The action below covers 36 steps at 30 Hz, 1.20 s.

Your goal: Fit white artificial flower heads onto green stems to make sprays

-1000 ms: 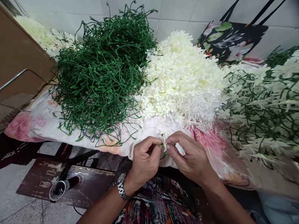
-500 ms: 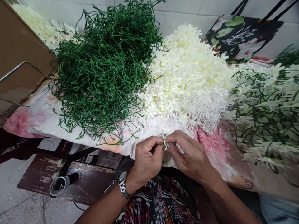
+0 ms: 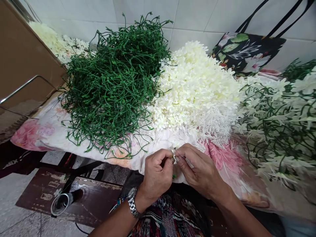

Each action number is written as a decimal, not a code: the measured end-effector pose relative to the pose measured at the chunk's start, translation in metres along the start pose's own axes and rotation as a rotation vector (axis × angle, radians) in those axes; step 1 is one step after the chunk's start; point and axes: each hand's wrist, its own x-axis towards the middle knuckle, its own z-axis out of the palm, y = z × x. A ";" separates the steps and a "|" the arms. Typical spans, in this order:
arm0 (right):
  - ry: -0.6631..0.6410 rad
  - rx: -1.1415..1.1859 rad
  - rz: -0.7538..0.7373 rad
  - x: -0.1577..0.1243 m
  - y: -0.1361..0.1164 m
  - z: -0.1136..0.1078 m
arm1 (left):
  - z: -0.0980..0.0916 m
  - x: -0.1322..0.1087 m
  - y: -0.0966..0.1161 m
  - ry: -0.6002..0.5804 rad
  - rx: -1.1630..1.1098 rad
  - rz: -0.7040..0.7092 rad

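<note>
Two hands | white blossom [image 3: 174, 159] pinched between left hand [image 3: 156, 177] fingers and right hand [image 3: 201, 171] fingers

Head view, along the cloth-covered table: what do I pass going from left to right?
Brown board → pile of green stems → heap of white blossoms → white-and-green sprays. In front, left hand and right hand pinch a small white blossom.

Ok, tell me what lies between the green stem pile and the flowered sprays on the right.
A heap of loose white blossoms fills that stretch in the head view, touching the green stem pile and reaching the flowered sprays.
</note>
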 end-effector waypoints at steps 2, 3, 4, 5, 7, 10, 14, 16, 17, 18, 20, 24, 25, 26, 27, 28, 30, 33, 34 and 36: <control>0.002 0.024 0.005 0.003 0.000 -0.001 | 0.000 0.001 0.000 -0.001 -0.044 -0.030; 0.003 0.049 0.015 0.004 0.000 -0.003 | 0.000 0.001 0.001 -0.008 -0.083 -0.060; 0.003 0.079 0.030 0.005 0.000 -0.005 | 0.000 0.001 0.001 -0.018 -0.133 -0.098; 0.004 0.107 0.046 0.005 0.000 -0.007 | 0.000 0.001 0.002 -0.024 -0.190 -0.141; 0.023 0.129 0.081 0.004 0.000 -0.013 | -0.001 0.001 0.003 -0.013 -0.306 -0.224; 0.107 0.080 0.124 -0.003 -0.001 -0.022 | 0.000 0.001 0.003 0.061 -0.464 -0.300; 0.114 0.062 0.125 -0.014 -0.010 -0.021 | 0.002 0.000 -0.001 0.131 -0.584 -0.327; 0.070 0.066 0.106 -0.016 -0.017 -0.014 | 0.004 -0.001 -0.002 0.148 -0.602 -0.312; 0.060 0.066 0.103 -0.017 -0.020 -0.010 | 0.005 -0.002 -0.002 0.154 -0.604 -0.301; 0.067 0.064 0.105 -0.016 -0.022 -0.005 | 0.006 -0.003 -0.002 0.162 -0.605 -0.288; 0.107 0.051 0.113 -0.015 -0.024 0.003 | 0.007 -0.006 0.000 0.178 -0.622 -0.268; 0.163 0.062 0.116 -0.016 -0.022 0.007 | 0.002 -0.012 0.006 0.131 -0.787 -0.295; 0.158 0.082 0.106 -0.017 -0.022 0.006 | 0.000 -0.012 0.008 0.111 -0.819 -0.317; 0.148 0.103 0.088 -0.017 -0.022 0.004 | -0.002 -0.013 0.009 0.092 -0.841 -0.344; 0.133 0.121 0.060 -0.018 -0.022 0.003 | -0.003 -0.014 0.010 0.071 -0.853 -0.372; 0.117 0.132 0.024 -0.018 -0.023 0.002 | -0.005 -0.015 0.010 0.052 -0.854 -0.389; 0.106 0.132 -0.052 -0.017 -0.024 0.002 | -0.007 -0.017 0.008 0.006 -0.832 -0.381; 0.139 0.088 -0.119 -0.013 -0.026 0.002 | -0.010 -0.018 0.007 -0.066 -0.777 -0.342; 0.151 0.074 -0.129 -0.011 -0.026 0.002 | -0.011 -0.018 0.007 -0.086 -0.775 -0.347; 0.156 0.061 -0.143 -0.008 -0.026 0.003 | -0.012 -0.017 0.008 -0.125 -0.795 -0.375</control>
